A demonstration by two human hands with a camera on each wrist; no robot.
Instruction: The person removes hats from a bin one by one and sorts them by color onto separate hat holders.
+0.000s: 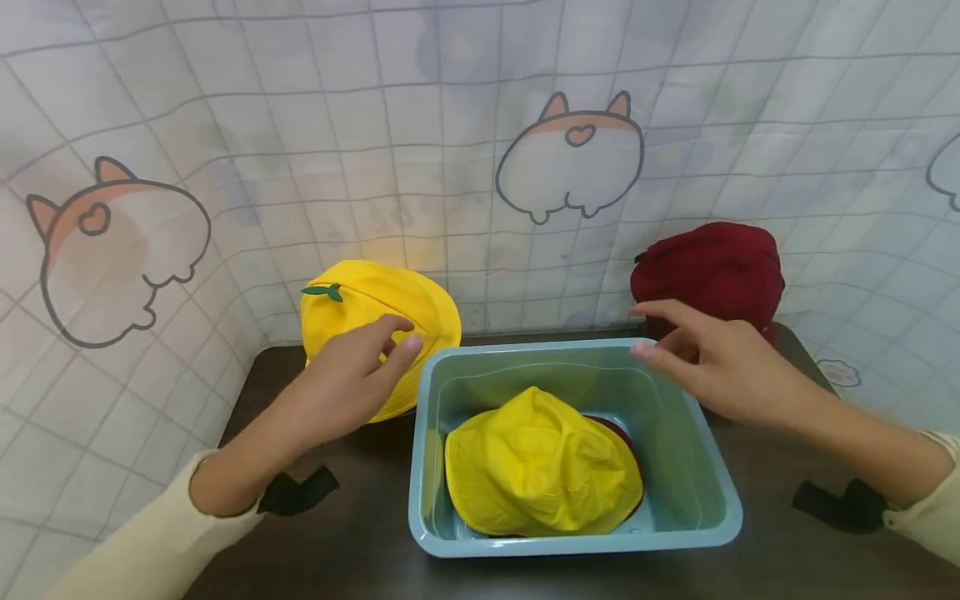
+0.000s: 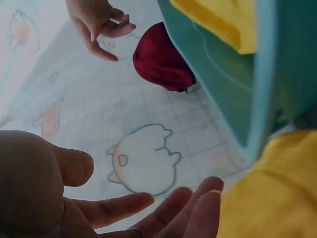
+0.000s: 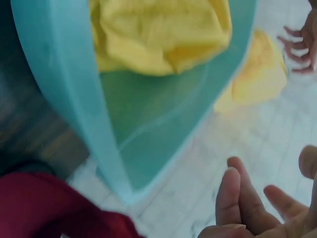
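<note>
My left hand (image 1: 352,371) hovers in front of a yellow bucket hat (image 1: 360,292) with a small green leaf sprig, fingers loosely bent around nothing. On the other side, my right hand (image 1: 720,362) hangs over the back right corner of a blue plastic basin (image 1: 573,546), also holding nothing. Behind that hand stands a dark red hat (image 1: 712,267). A crumpled yellow hat (image 1: 540,467) lies inside the basin, partly covering a dark red item (image 1: 618,429). In the left wrist view, the left fingers (image 2: 163,213) are spread apart; the right fingers (image 3: 252,203) look relaxed in the right wrist view.
The basin rests on a dark brown table (image 1: 337,550). A white grid-patterned cloth (image 1: 465,167) with cartoon animal drawings closes off the back and sides. Black straps (image 1: 300,492) hang at both wrists.
</note>
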